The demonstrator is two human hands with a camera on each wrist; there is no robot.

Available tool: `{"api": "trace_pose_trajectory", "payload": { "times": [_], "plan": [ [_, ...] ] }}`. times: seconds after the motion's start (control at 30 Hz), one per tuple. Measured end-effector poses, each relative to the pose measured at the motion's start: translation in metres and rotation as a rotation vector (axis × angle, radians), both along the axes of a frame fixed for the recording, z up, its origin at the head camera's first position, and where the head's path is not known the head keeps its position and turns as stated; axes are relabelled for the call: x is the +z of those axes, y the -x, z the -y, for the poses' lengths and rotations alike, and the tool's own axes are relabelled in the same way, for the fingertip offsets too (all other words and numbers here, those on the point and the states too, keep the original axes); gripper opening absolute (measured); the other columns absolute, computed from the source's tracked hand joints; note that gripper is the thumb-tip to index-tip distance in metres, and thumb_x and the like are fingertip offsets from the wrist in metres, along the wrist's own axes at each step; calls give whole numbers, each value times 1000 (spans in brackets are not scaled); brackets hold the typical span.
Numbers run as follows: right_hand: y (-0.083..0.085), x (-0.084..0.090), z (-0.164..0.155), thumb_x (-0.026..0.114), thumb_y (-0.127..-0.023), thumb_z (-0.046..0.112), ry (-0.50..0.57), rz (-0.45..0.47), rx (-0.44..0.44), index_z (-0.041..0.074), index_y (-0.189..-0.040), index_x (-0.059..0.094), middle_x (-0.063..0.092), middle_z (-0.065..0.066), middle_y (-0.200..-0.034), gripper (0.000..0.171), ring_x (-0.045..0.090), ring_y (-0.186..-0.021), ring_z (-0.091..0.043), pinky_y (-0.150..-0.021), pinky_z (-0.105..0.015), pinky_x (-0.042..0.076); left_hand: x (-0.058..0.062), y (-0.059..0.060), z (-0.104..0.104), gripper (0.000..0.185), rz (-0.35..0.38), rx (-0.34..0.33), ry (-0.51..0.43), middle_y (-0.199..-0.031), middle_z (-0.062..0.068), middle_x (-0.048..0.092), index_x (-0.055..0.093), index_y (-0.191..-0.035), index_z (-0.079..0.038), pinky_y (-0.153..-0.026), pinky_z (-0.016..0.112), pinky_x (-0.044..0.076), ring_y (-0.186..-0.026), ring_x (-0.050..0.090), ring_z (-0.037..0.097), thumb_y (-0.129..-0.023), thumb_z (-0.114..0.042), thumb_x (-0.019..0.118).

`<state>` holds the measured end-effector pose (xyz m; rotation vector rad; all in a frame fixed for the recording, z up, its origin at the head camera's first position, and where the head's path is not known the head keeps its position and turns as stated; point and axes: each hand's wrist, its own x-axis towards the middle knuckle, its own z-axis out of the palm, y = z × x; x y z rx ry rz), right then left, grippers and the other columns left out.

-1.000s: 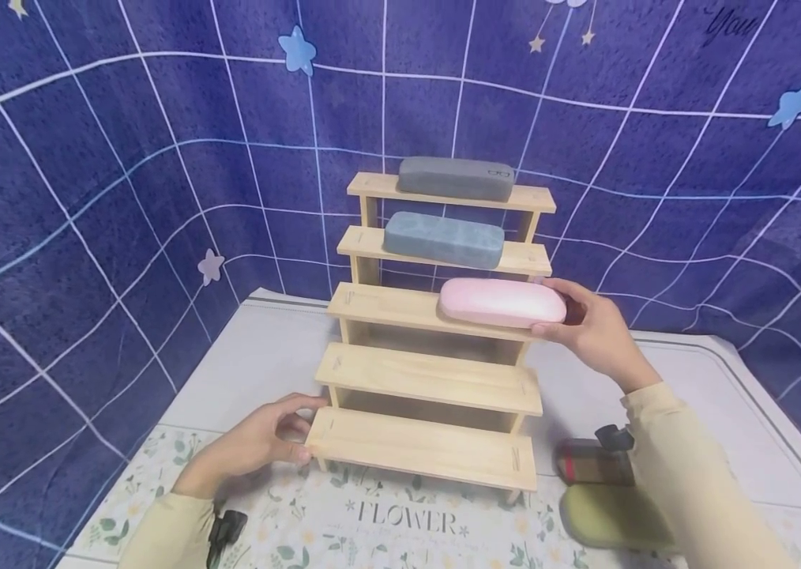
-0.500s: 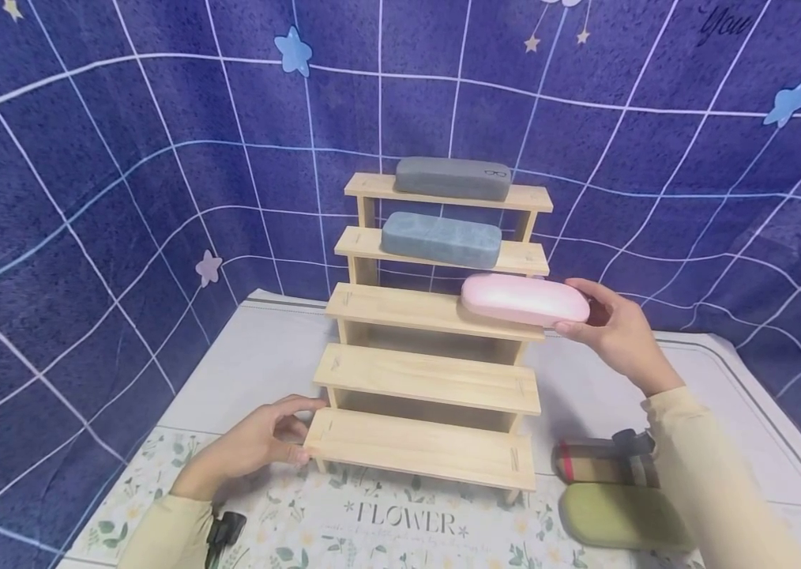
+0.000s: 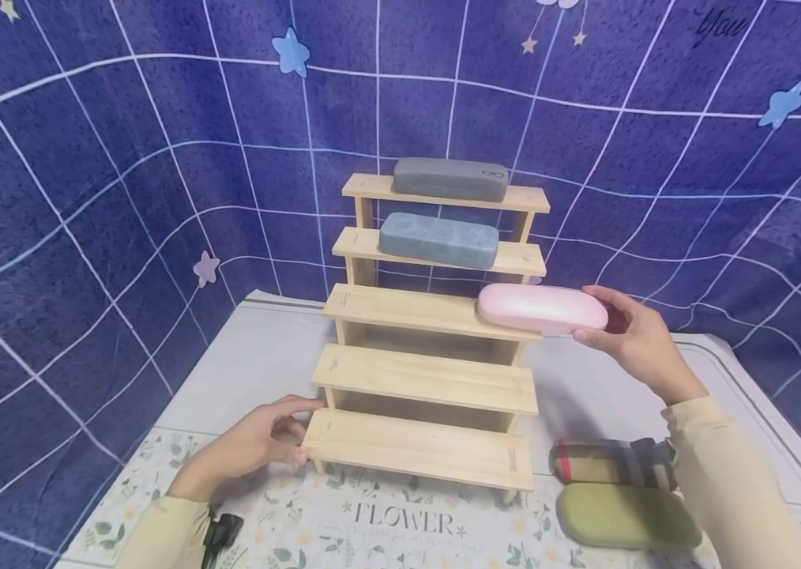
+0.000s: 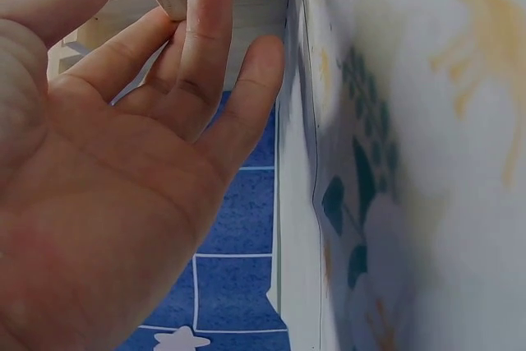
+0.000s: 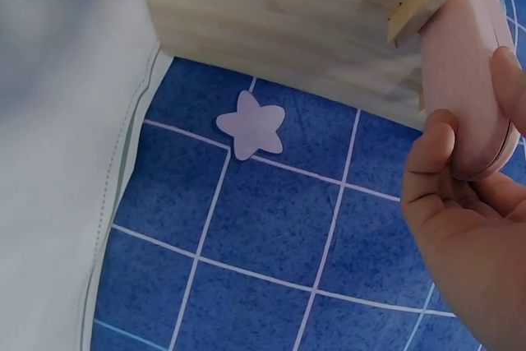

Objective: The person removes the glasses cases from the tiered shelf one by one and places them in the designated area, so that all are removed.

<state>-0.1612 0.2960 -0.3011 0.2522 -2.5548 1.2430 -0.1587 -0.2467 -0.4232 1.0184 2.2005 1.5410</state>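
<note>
From the head view we see our right hand (image 3: 631, 336) gripping the right end of a pink glasses case (image 3: 541, 308), whose left part lies over the right end of the middle step of a wooden stepped rack (image 3: 429, 379) while the rest juts out past the rack's side. Our left hand (image 3: 258, 442) rests against the left end of the lowest step, fingers loosely bent and touching the wood. A grey case (image 3: 450, 178) sits on the top step and a blue case (image 3: 439, 239) on the one below; a plaid case (image 3: 610, 462) and a green case (image 3: 628, 516) lie on the desk (image 3: 244, 371) to the right of the rack. In the left wrist view the fingertips (image 4: 205, 6) touch the rack's wooden edge, the palm open. In the right wrist view fingers (image 5: 431, 162) and thumb pinch the end of the pink case beside the rack's underside.
</note>
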Motion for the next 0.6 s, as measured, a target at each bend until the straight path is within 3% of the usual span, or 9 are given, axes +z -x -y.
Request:
{"api": "trace_pose_trajectory", "payload": {
  "times": [0.33, 0.6],
  "plan": [
    [-4, -10, -2, 83, -85, 14, 79, 15, 23, 1, -145, 52, 56, -19, -135, 68, 61, -102, 3, -80, -15, 53, -1, -4, 10, 69, -5, 3, 3, -137, 34, 44, 45, -142, 12, -82, 38, 58, -97, 68, 22, -82, 2, 77],
    [-8, -4, -17, 82, -86, 13, 98, 13, 20, 4, -144, 52, 60, 5, -125, 66, 63, -102, 0, -79, -17, 55, -4, 1, 5, 69, 24, -13, -27, -138, 35, 41, 43, -143, 13, -82, 39, 58, -98, 67, 24, -84, 3, 76]
  ]
}}
